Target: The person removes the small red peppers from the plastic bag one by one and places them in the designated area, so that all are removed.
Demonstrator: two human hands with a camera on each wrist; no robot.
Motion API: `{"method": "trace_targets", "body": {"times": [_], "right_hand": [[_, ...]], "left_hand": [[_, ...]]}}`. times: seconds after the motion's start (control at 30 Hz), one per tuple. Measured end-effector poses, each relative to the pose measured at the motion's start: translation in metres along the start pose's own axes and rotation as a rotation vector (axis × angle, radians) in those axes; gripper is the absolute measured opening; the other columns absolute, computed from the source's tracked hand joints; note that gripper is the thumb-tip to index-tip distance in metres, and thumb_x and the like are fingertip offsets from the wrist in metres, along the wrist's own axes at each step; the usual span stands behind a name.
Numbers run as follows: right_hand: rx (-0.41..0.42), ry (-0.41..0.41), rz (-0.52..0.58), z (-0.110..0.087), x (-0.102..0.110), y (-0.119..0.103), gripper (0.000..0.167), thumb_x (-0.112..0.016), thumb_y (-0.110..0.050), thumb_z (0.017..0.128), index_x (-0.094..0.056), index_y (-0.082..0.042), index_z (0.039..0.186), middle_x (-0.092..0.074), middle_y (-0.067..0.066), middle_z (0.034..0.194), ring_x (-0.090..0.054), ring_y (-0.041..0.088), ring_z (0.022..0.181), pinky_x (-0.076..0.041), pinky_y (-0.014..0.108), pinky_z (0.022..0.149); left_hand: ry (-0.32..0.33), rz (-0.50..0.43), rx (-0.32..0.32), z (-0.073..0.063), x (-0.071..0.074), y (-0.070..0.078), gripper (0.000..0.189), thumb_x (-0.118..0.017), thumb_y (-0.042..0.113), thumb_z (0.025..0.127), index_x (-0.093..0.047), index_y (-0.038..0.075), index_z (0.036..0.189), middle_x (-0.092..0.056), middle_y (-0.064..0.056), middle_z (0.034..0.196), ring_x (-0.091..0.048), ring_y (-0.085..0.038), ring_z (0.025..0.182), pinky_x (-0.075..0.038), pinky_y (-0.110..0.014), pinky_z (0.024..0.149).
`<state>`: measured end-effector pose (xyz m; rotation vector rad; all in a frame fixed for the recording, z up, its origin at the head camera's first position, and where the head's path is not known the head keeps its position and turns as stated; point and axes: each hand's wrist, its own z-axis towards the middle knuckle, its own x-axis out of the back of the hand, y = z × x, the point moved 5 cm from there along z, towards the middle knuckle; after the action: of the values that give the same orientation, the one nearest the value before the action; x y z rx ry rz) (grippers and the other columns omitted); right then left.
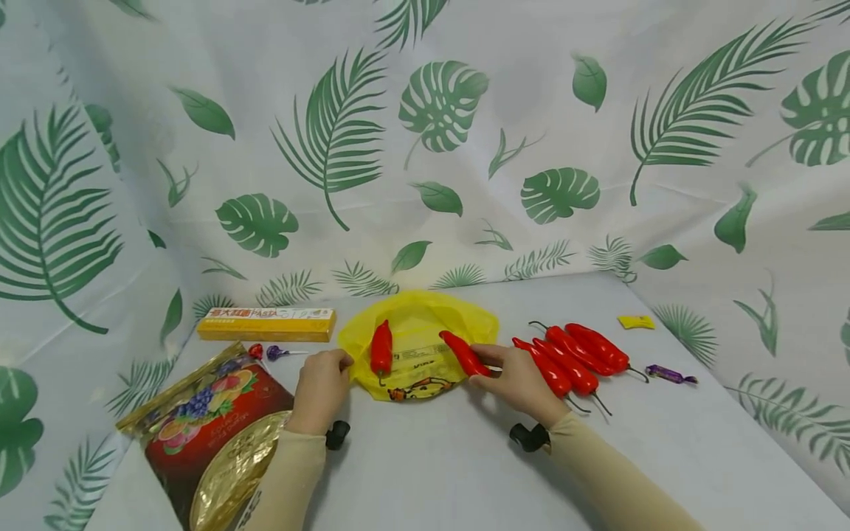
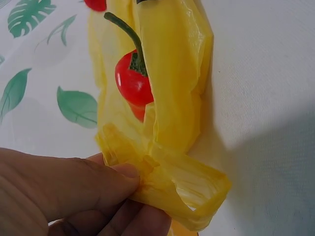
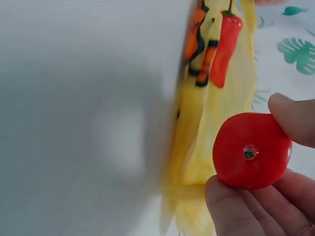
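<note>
A yellow plastic bag (image 1: pixel 425 310) lies spread on the table, with one red chili pepper (image 1: pixel 381 348) on it, its green stem toward the person. My left hand (image 1: pixel 322 391) pinches the bag's left edge; in the left wrist view the thumb and fingers (image 2: pixel 113 179) bunch the thin plastic. My right hand (image 1: pixel 518 380) holds a second red pepper (image 1: pixel 467 355) over the bag's right part, its tip pointing away to the left. The right wrist view shows that pepper's blunt end (image 3: pixel 252 150), stemless, between thumb and fingers.
Several red peppers (image 1: pixel 571 358) lie right of the right hand. Beyond them are a purple-wrapped candy (image 1: pixel 671 374) and a yellow packet (image 1: pixel 636 321). At left are a pasta box (image 1: pixel 265 325), two lollipops (image 1: pixel 275 352) and a large red-gold bag (image 1: pixel 212 435) beside the left forearm.
</note>
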<state>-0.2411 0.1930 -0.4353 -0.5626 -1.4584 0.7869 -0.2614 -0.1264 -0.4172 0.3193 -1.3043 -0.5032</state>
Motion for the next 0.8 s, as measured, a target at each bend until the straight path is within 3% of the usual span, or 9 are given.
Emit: {"method": "trace_targets", "body": {"times": [0.17, 0.27, 0.43, 0.63, 0.8], "right_hand": [[-0.007, 0.027, -0.034, -0.018, 0.019, 0.016, 0.059, -0.083, -0.016, 0.087, -0.063, -0.007, 0.142, -0.070, 0.016, 0.136, -0.072, 0.033, 0.117, -0.064, 0.041, 0.090], [-0.011, 0.048, -0.096, -0.027, 0.028, 0.024, 0.060, -0.084, -0.017, 0.086, -0.064, -0.007, 0.142, -0.070, 0.017, 0.134, -0.072, 0.030, 0.109, -0.065, 0.037, 0.086], [-0.033, 0.074, -0.207, -0.040, 0.039, 0.035, 0.063, -0.085, -0.021, 0.085, -0.063, -0.009, 0.143, -0.071, 0.016, 0.129, -0.062, 0.025, 0.101, -0.062, 0.030, 0.076], [-0.042, 0.098, -0.264, -0.052, 0.047, 0.041, 0.064, -0.086, -0.021, 0.084, -0.062, -0.007, 0.143, -0.069, 0.017, 0.133, -0.062, 0.030, 0.112, -0.064, 0.044, 0.087], [-0.042, 0.098, -0.293, -0.058, 0.050, 0.042, 0.063, -0.086, -0.021, 0.084, -0.064, -0.006, 0.141, -0.069, 0.018, 0.134, -0.062, 0.032, 0.115, -0.063, 0.049, 0.089]], "left_hand": [[0.039, 0.000, -0.042, -0.003, -0.001, 0.001, 0.008, -0.073, 0.001, 0.091, -0.079, 0.001, 0.097, -0.078, -0.015, 0.092, -0.073, -0.032, 0.087, -0.061, -0.050, 0.084], [0.063, 0.007, -0.069, -0.004, -0.001, 0.002, 0.008, -0.073, 0.000, 0.090, -0.080, 0.001, 0.094, -0.078, -0.014, 0.090, -0.073, -0.033, 0.086, -0.061, -0.050, 0.080], [0.056, 0.001, -0.068, -0.005, 0.000, 0.004, 0.009, -0.072, -0.001, 0.090, -0.080, 0.001, 0.094, -0.078, -0.015, 0.091, -0.073, -0.033, 0.086, -0.061, -0.050, 0.080], [0.038, 0.002, -0.055, -0.006, -0.002, 0.005, 0.010, -0.070, -0.002, 0.092, -0.079, 0.000, 0.095, -0.078, -0.016, 0.092, -0.074, -0.034, 0.089, -0.061, -0.050, 0.083], [0.026, 0.003, -0.048, -0.005, -0.005, 0.005, 0.009, -0.071, -0.001, 0.092, -0.079, 0.001, 0.096, -0.078, -0.016, 0.094, -0.074, -0.033, 0.090, -0.061, -0.050, 0.085]]}}
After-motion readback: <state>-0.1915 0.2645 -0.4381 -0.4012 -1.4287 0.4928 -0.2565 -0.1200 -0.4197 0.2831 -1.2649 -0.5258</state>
